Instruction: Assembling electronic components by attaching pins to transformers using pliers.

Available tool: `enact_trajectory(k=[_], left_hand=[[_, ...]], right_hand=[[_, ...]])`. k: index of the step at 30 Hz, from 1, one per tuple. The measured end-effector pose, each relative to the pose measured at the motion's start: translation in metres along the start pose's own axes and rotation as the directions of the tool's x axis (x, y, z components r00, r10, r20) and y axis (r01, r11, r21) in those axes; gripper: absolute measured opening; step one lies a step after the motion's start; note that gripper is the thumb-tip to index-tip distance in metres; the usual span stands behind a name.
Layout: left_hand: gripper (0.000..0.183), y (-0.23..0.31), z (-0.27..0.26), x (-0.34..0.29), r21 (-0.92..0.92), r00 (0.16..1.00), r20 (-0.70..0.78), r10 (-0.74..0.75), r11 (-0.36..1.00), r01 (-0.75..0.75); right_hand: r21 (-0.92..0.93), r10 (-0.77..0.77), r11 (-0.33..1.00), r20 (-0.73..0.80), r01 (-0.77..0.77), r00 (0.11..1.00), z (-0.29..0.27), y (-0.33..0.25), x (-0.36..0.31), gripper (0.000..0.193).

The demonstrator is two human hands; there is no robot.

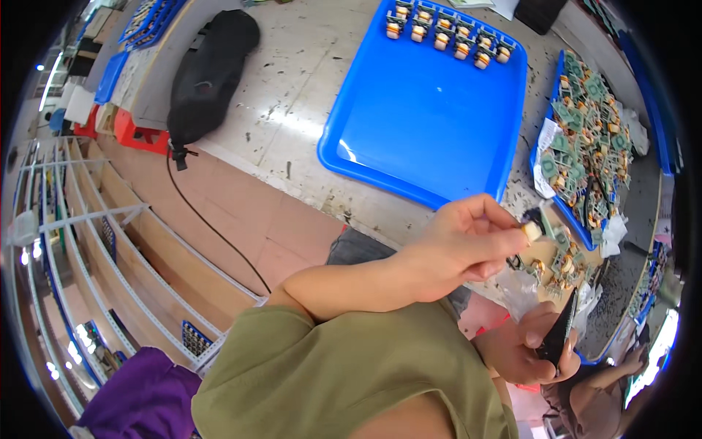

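My left hand (468, 238) pinches a small circuit-board part (531, 228) with a pale block and a dark end between thumb and fingers. It is raised just past the near right corner of a blue tray (380, 183). Lower right, my right hand (523, 344) is closed around a black pointed tool (561, 333), whose exact kind I cannot make out. Several finished-looking coil parts (442, 38) stand in rows at the tray's far end. Loose coil parts on green boards (564, 265) lie on the bench between my hands.
A blue bin (578, 228) heaped with green boards stands at the right. Clear plastic bags (518, 291) lie near my right hand. A black cloth-like bundle (212, 77) with a cable rests at the back left. Another person (603, 388) sits at the lower right.
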State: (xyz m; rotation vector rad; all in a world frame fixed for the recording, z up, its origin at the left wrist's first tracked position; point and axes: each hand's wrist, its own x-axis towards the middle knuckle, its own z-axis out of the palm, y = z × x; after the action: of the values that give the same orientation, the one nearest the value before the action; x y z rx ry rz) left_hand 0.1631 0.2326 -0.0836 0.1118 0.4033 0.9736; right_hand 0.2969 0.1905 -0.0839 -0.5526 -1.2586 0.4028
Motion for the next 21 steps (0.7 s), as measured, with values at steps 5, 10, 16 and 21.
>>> enact_trajectory(k=[5, 10, 16, 21], left_hand=[[0.017, 0.001, 0.001, -0.004, -0.067, 0.998, -0.021, -0.056, 0.996, 0.055], [0.023, -0.001, 0.001, -0.007, 0.176, 0.982, -0.021, 0.187, 0.968, -0.180], [0.031, -0.010, 0.002, -0.008, 0.332, 0.937, 0.037, 0.347, 0.880, -0.340], [0.037, -0.012, 0.001, -0.008, 0.379, 0.903, 0.096, 0.418, 0.824, -0.421]], right_hand=[[-0.066, 0.030, 0.998, 0.194, -0.018, 0.981, -0.006, 0.001, 0.006, 0.043], [-0.305, 0.108, 0.952, 0.361, 0.008, 0.926, -0.005, -0.005, 0.016, 0.048], [-0.386, 0.128, 0.922, 0.387, 0.035, 0.913, 0.000, -0.005, 0.020, 0.036], [-0.367, 0.140, 0.930, 0.332, -0.009, 0.933, -0.001, -0.005, 0.017, 0.033]])
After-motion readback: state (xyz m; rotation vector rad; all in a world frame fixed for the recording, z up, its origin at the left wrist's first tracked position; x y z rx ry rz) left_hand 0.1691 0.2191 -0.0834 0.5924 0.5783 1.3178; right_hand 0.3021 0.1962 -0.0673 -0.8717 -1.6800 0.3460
